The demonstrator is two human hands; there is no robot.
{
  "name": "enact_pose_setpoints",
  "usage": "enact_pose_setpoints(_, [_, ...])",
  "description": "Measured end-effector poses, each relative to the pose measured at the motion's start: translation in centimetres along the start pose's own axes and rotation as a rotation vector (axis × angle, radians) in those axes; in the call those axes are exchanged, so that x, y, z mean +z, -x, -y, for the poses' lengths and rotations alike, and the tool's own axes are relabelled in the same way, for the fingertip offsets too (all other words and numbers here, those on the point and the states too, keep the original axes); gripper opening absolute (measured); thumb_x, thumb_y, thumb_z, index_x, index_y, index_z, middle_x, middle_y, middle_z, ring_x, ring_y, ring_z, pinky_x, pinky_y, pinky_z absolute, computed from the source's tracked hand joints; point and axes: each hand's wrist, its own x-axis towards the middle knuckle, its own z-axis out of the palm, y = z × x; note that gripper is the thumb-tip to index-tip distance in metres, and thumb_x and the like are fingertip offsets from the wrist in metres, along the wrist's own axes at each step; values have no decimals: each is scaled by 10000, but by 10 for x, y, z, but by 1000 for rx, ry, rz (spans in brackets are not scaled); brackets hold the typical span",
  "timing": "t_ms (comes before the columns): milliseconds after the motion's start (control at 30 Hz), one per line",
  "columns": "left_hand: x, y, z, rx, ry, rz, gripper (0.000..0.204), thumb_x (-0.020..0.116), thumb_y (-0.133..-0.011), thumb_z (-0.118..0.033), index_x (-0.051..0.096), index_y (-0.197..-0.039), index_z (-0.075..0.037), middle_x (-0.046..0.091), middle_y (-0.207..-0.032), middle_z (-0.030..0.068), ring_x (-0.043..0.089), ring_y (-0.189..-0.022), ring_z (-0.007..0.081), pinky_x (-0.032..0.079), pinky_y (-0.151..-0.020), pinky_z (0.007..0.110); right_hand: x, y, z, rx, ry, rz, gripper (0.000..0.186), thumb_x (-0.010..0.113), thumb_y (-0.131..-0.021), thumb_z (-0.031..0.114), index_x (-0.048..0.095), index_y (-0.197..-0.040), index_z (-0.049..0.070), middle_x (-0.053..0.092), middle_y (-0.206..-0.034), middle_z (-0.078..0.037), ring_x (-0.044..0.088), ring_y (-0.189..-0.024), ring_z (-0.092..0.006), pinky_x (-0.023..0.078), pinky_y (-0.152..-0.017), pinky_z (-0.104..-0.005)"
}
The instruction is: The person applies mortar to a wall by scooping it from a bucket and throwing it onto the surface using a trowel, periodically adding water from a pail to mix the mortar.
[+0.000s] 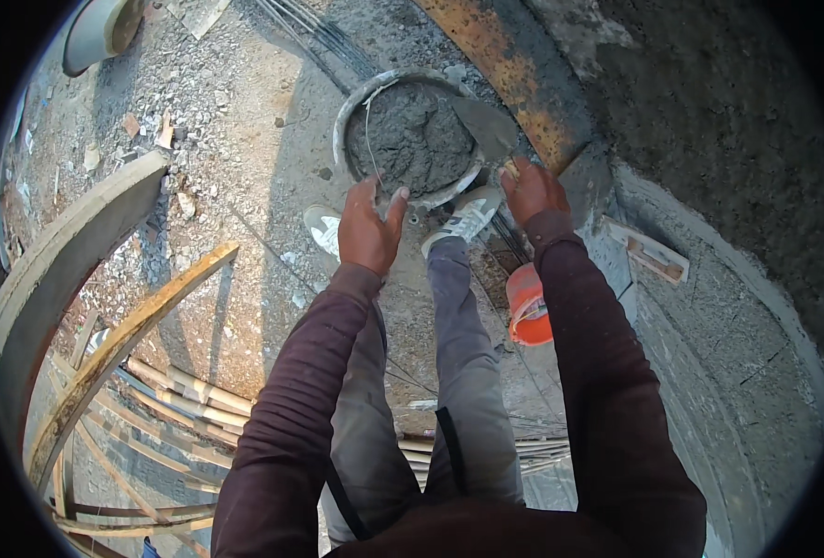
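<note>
A round basin (340, 139) with a pale rim stands on the ground before my feet, filled with wet grey mortar (416, 135). My right hand (533, 192) is closed round the handle of a trowel (488, 128). Its grey blade slants over the basin's right rim. My left hand (369, 228) is at the near left rim, fingers stretched out and thumb apart. A thin pale cord (368, 130) runs from the rim down to its fingertips; whether they touch it I cannot tell.
An orange bucket (527, 307) lies tipped by my right forearm. A wooden float (649, 251) rests on the ledge beside the rough wall (719, 102). At left stand a curved concrete slab (67, 246) and a wooden beam (133, 330). Another tub (105, 35) is far left; rods (323, 37) lie behind the basin.
</note>
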Motion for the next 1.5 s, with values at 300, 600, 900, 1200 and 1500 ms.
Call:
enact_pose_setpoints(300, [3, -57, 170, -206, -499, 163, 522, 539, -1083, -480, 690, -1067, 20, 685, -1144, 266, 685, -1034, 475, 543, -870, 556, 69, -30, 5, -150, -91, 130, 455, 635, -1030, 407, 689, -1278, 30, 740, -1128, -267, 690, -1092, -479, 548, -923, -551])
enact_pose_setpoints(600, [13, -54, 123, -127, -434, 256, 564, 519, -1103, -423, 584, -1363, 74, 660, -1295, 328, 662, -1164, 489, 532, -984, 536, 69, -41, 23, -55, -156, -48, 430, 647, -1018, 409, 701, -1277, 69, 752, -1061, -248, 712, -1043, -455, 564, -899, -534])
enact_pose_setpoints(900, [-38, 10, 118, -186, -221, 109, 658, 608, -1063, -428, 537, -1450, 99, 635, -1343, 340, 644, -1227, 451, 505, -1055, 482, 25, 4, 14, -7, -79, 129, 446, 655, -1001, 412, 683, -1303, 85, 745, -1144, -240, 698, -1083, -454, 558, -951, -533])
enact_pose_setpoints(1200, [-96, 246, 56, -424, -169, 413, 732, 747, -963, -392, 538, -1410, 149, 635, -1306, 345, 599, -1253, 480, 465, -1101, 489, 46, -29, 25, -177, 5, 204, 496, 650, -1016, 432, 667, -1373, 88, 741, -1193, -230, 694, -1129, -439, 552, -964, -528])
enact_pose_setpoints(1500, [-74, 270, 17, -655, -344, 484, 881, 741, -910, -507, 452, -1520, 58, 533, -1461, 296, 529, -1361, 447, 441, -1142, 496, 37, -67, 2, -95, -70, 408, 538, 656, -1004, 442, 698, -1306, -1, 703, -1302, -259, 662, -1229, -423, 535, -1023, -506])
